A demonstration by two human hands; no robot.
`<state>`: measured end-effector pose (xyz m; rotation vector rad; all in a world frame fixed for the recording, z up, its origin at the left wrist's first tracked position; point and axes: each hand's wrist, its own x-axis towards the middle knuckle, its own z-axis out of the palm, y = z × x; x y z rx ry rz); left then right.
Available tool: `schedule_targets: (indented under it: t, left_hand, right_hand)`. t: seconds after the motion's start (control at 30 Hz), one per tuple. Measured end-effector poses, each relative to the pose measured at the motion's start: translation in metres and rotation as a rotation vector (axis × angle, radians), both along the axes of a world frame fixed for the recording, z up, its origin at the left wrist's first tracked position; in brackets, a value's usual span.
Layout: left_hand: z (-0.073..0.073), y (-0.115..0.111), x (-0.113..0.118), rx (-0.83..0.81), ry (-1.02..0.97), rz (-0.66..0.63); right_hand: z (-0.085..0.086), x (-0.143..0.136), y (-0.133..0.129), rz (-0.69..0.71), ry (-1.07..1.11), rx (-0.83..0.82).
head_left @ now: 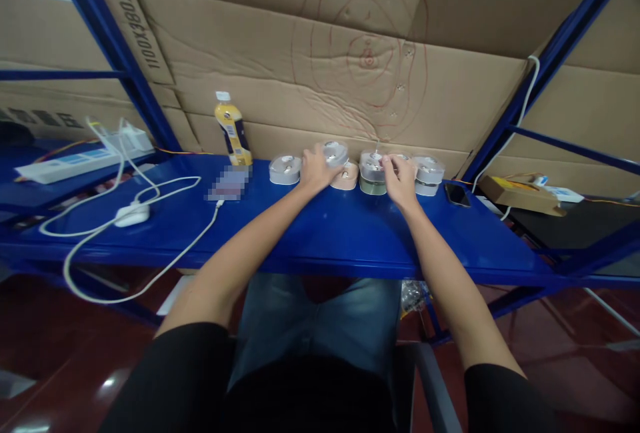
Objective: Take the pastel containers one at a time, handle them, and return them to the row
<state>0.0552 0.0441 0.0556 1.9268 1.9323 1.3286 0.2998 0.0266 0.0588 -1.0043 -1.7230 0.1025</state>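
A row of small rounded boxes with clear lids stands along the back of the blue table. My left hand (316,169) has its fingers closed around the side of a clear-lidded box (335,153), which sits above a peach box (345,178). My right hand (401,181) grips the right edge of another clear-lidded box (373,166), on top of a green box (373,187). The right hand partly covers a peach box (400,158) behind it. Apart at the left is a single white box (285,170); stacked pale boxes (429,176) stand at the right.
A yellow drink bottle (233,131) stands by the cardboard backing (240,39). A white cable (170,266) loops over the front edge to a pixelated object (229,183). A white charger (132,214) lies at left, a dark phone (457,195) at right on the blue table (330,239).
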Motion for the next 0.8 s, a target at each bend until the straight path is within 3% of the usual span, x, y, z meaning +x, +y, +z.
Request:
schedule_targets:
  t: [0.17, 0.3, 0.4, 0.53, 0.67, 0.8]
  left_hand:
    - [0.000, 0.025, 0.047, -0.055, 0.049, 0.092]
    - [-0.005, 0.029, 0.059, -0.054, 0.047, 0.041]
    - [-0.006, 0.028, 0.048, -0.030, 0.064, -0.017]
    - [-0.006, 0.024, 0.014, 0.043, 0.185, -0.018]
    - [-0.014, 0.015, -0.020, -0.033, 0.367, -0.015]
    - [-0.024, -0.006, -0.034, -0.079, 0.509, -0.082]
  right_hand:
    - [-0.005, -0.002, 0.003, -0.013, -0.014, -0.019]
    - [-0.003, -0.003, 0.002, -0.016, -0.027, -0.009]
    - [-0.001, -0.002, 0.002, -0.024, -0.034, -0.022]
    - [-0.001, 0.000, 0.001, -0.022, -0.049, -0.039]
    - [-0.002, -0.001, 0.001, -0.023, -0.042, -0.022]
    - [-0.003, -0.002, -0.002, -0.006, -0.019, 0.017]
